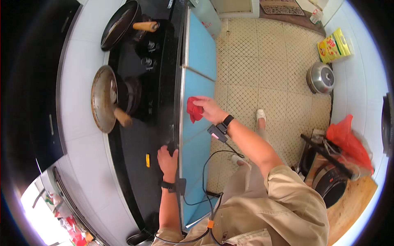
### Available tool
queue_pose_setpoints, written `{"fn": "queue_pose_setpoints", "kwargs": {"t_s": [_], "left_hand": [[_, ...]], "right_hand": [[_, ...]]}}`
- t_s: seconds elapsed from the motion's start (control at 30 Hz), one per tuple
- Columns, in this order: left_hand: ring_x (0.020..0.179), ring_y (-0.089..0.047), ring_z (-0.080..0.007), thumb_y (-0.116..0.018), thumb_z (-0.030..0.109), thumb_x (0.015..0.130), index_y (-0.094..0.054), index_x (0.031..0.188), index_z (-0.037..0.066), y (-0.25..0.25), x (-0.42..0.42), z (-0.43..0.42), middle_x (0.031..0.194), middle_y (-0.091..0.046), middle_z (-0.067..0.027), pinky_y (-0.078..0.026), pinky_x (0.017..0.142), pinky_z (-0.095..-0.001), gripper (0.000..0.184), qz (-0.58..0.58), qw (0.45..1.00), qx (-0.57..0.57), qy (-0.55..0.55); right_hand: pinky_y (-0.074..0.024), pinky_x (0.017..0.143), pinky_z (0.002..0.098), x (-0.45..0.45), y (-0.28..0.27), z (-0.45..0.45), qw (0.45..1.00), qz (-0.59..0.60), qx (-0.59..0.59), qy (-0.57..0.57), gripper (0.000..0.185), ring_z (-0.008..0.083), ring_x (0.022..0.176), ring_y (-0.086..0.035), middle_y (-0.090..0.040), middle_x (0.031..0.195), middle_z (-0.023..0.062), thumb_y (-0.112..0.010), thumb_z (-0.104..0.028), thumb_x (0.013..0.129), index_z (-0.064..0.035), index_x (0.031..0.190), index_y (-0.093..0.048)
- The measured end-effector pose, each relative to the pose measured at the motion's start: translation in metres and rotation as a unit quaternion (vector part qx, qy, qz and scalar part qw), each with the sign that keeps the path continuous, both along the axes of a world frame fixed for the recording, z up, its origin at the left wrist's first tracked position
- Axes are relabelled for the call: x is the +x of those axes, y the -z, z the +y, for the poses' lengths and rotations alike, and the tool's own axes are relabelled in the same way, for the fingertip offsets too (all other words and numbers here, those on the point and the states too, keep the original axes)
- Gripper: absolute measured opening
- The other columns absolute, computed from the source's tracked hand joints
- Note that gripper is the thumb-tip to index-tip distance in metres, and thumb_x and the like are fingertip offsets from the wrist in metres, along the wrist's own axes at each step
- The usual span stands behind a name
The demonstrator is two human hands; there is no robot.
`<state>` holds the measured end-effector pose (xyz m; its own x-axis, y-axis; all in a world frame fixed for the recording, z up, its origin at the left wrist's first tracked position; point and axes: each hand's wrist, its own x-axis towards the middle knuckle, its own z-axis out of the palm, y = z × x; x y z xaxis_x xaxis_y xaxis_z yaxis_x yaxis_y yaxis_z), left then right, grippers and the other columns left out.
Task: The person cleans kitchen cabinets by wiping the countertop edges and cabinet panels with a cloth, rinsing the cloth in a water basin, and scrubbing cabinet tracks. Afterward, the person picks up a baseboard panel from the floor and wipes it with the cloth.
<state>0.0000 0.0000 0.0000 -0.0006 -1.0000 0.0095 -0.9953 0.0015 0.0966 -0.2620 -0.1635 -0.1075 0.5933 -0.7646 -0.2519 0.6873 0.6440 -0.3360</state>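
Note:
My right hand [208, 110] is closed on a crumpled red cloth [194, 110], held in front of the blue cabinet doors [199, 92]. The cloth hangs down from the fingers. My left hand [167, 161] rests on the black countertop [137, 176] near its front edge, thumb apart from the fingers. The surface just past its fingertips is too dark to make out. A small yellow item [147, 160] lies on the counter beside this hand. Both wrists carry black straps with small devices, and cables run from them.
A wok [102, 98] and a frying pan [119, 26] sit on the gas stove [158, 69], handles pointing outward. At right are a metal pot [321, 78], a yellow bag [334, 46], a red plastic bag [349, 137] and a wooden surface [359, 201] with a dark appliance.

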Motion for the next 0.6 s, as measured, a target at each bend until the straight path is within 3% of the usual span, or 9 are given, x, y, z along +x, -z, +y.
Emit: {"fn": "queue_pose_setpoints", "kwargs": {"t_s": [0.1,0.13,0.17,0.2,0.23,0.33,0.47,0.53,0.6], "left_hand": [[0.093,-0.054,-0.0406,-0.08,0.015,0.073,-0.051,0.106,0.001,0.001,-0.024,-0.016,0.097,-0.055,-0.0196,-0.044,0.082,-0.0488,0.046,0.006,0.991,0.101,-0.085],[0.091,-0.053,-0.0405,-0.08,0.012,0.071,-0.051,0.103,0.002,0.003,-0.021,-0.028,0.094,-0.054,-0.0187,-0.043,0.079,-0.0488,0.044,0.024,0.988,0.117,-0.099],[0.088,-0.053,-0.0403,-0.081,0.01,0.07,-0.05,0.099,0.002,0.005,-0.02,-0.04,0.091,-0.053,-0.0178,-0.043,0.076,-0.0488,0.043,0.044,0.984,0.132,-0.115],[0.088,-0.053,-0.0403,-0.081,0.01,0.07,-0.05,0.099,0.002,0.004,-0.023,-0.052,0.091,-0.053,-0.0178,-0.043,0.076,-0.0488,0.043,0.04,0.985,0.117,-0.122],[0.083,-0.051,-0.038,-0.081,0.009,0.069,-0.049,0.096,0.002,-0.002,-0.031,-0.054,0.088,-0.05,-0.016,-0.042,0.073,-0.0472,0.042,0.037,0.984,0.122,-0.124],[0.078,-0.048,-0.0348,-0.081,0.006,0.068,-0.047,0.091,0.003,-0.001,-0.033,-0.062,0.085,-0.047,-0.0138,-0.04,0.069,-0.0451,0.042,0.033,0.979,0.141,-0.142],[0.075,-0.046,-0.031,-0.082,0.003,0.066,-0.045,0.089,0.004,-0.002,-0.029,-0.07,0.083,-0.045,-0.0124,-0.04,0.066,-0.0429,0.044,0.035,0.972,0.172,-0.156],[0.077,-0.048,-0.0326,-0.082,0.004,0.065,-0.045,0.09,0.004,-0.008,-0.035,-0.079,0.084,-0.046,-0.0125,-0.041,0.068,-0.0436,0.045,0.05,0.961,0.194,-0.189],[0.077,-0.049,-0.0338,-0.082,0.004,0.063,-0.044,0.089,0.005,-0.006,-0.03,-0.081,0.083,-0.046,-0.0123,-0.041,0.069,-0.0443,0.046,0.066,0.948,0.217,-0.222]], "right_hand": [[-0.0538,0.081,0.0352,-0.031,0.009,-0.057,0.993,0.015,0.043,0.109,0.026,0.0218,0.104,-0.063,-0.063,0.118,0.01,-0.052,-0.006,0.096,-0.0074,0.121,-0.061],[-0.0528,0.084,0.0355,-0.03,0.008,-0.092,0.971,0.151,-0.049,0.179,0.026,0.0255,0.106,-0.062,-0.063,0.118,0.0111,-0.052,-0.005,0.095,-0.0036,0.12,-0.06],[-0.0517,0.088,0.0357,-0.028,0.009,-0.126,0.917,0.281,-0.141,0.244,0.026,0.0293,0.108,-0.061,-0.063,0.119,0.0121,-0.052,-0.003,0.094,0.0002,0.119,-0.06],[-0.0468,0.099,0.0392,-0.02,0.016,-0.161,0.766,0.466,-0.317,0.308,0.033,0.0376,0.116,-0.055,-0.059,0.125,0.0157,-0.055,0.0,0.088,0.0035,0.12,-0.059],[-0.0468,0.099,0.0392,-0.016,0.022,-0.176,0.771,0.463,-0.316,0.303,0.033,0.0376,0.116,-0.055,-0.059,0.125,0.0157,-0.055,0.0,0.088,0.0035,0.12,-0.059],[-0.0369,0.111,0.0468,-0.005,0.04,-0.202,0.536,0.644,-0.49,0.24,0.046,0.0395,0.132,-0.042,-0.046,0.143,0.017,-0.058,0.0,0.079,0.0006,0.125,-0.058],[-0.0368,0.111,0.047,-0.011,0.053,-0.227,0.529,0.647,-0.502,0.221,0.046,0.0388,0.133,-0.04,-0.044,0.145,0.0164,-0.059,-0.004,0.082,-0.0006,0.128,-0.057],[-0.0348,0.112,0.0475,-0.018,0.053,-0.238,0.562,0.619,-0.516,0.186,0.047,0.0393,0.134,-0.04,-0.043,0.146,0.016,-0.06,-0.01,0.085,-0.0018,0.132,-0.055],[-0.0338,0.112,0.0477,-0.031,0.055,-0.262,0.539,0.63,-0.525,0.192,0.047,0.0407,0.133,-0.04,-0.043,0.146,0.0164,-0.06,-0.012,0.087,-0.002,0.132,-0.055]]}}
